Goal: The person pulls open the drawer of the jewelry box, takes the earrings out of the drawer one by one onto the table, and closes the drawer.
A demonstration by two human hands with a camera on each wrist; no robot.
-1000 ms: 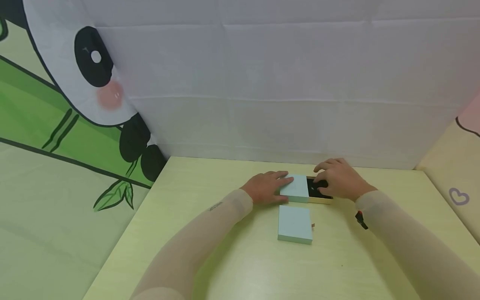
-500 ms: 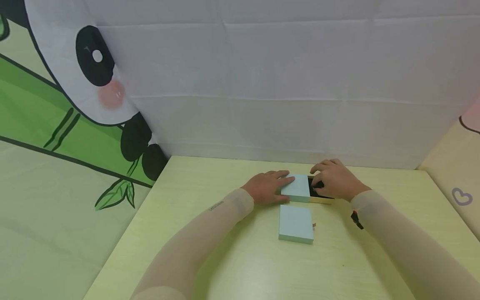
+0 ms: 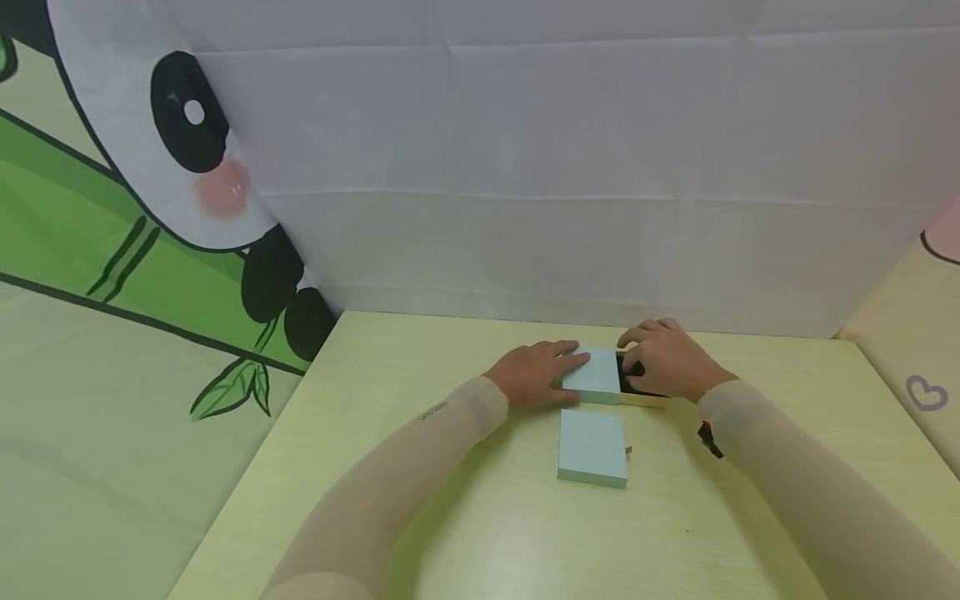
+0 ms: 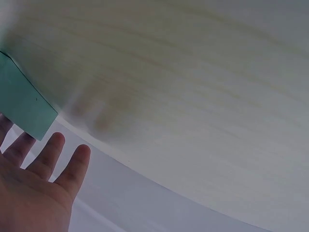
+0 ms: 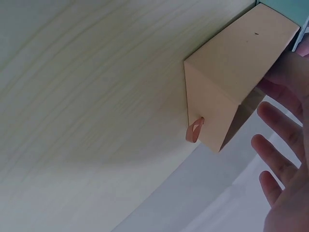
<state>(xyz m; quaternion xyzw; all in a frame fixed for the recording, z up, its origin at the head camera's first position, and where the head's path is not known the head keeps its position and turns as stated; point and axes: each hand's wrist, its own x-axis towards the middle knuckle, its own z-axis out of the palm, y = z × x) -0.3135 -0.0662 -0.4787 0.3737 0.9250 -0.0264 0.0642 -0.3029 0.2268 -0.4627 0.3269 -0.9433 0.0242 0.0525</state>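
Note:
A pale blue drawer-style box (image 3: 597, 385) lies near the table's back edge, its cream tray (image 3: 643, 401) pulled partly out to the right. Black lining shows inside the tray. My left hand (image 3: 528, 377) rests on the blue sleeve with fingers spread and fairly straight. My right hand (image 3: 670, 365) reaches over the tray, thumb and forefinger down inside it. In the right wrist view, the tray's outer wall (image 5: 241, 53) carries a small ribbon loop (image 5: 194, 130), and the other fingers (image 5: 273, 152) stay outside. The tray wall and hand hide what those fingertips touch.
A second pale blue box (image 3: 591, 446), closed, lies just in front, with a small ribbon tab on its right side. The light wooden table (image 3: 480, 517) meets a white cloth backdrop (image 3: 525, 167) behind. Printed cloth hangs at the left and right.
My right hand has shifted slightly left and deeper into the tray, covering a small shiny mark seen earlier on the black lining. The left hand and both boxes stay put.

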